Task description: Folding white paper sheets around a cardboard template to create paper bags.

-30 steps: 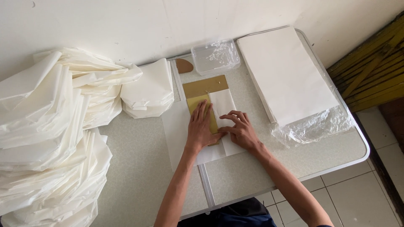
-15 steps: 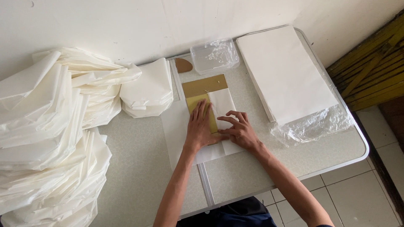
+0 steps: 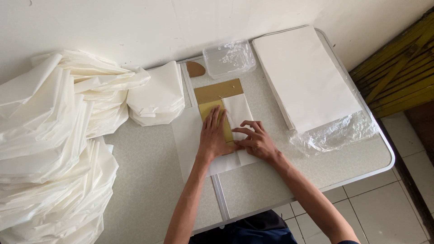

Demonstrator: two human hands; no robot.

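- Gold card template (image 3: 218, 92) lies on the table (image 3: 253, 185), partly wrapped by a white paper sheet (image 3: 190, 140) folded over it.
- The left hand (image 3: 212, 138) lies flat, fingers spread, pressing on the gold strip and paper.
- The right hand (image 3: 257, 141) touches the left, fingertips pinching down the folded paper edge; neither hand grips anything.
- Just beyond stand a small brown half-round card piece (image 3: 195, 68) and a clear plastic tub (image 3: 228, 58).
- To the right, a tall ream of white sheets (image 3: 305, 77) sits in opened plastic wrap.
- To the left, folded paper bags (image 3: 156, 97) and larger heaps (image 3: 49, 144) crowd the table.
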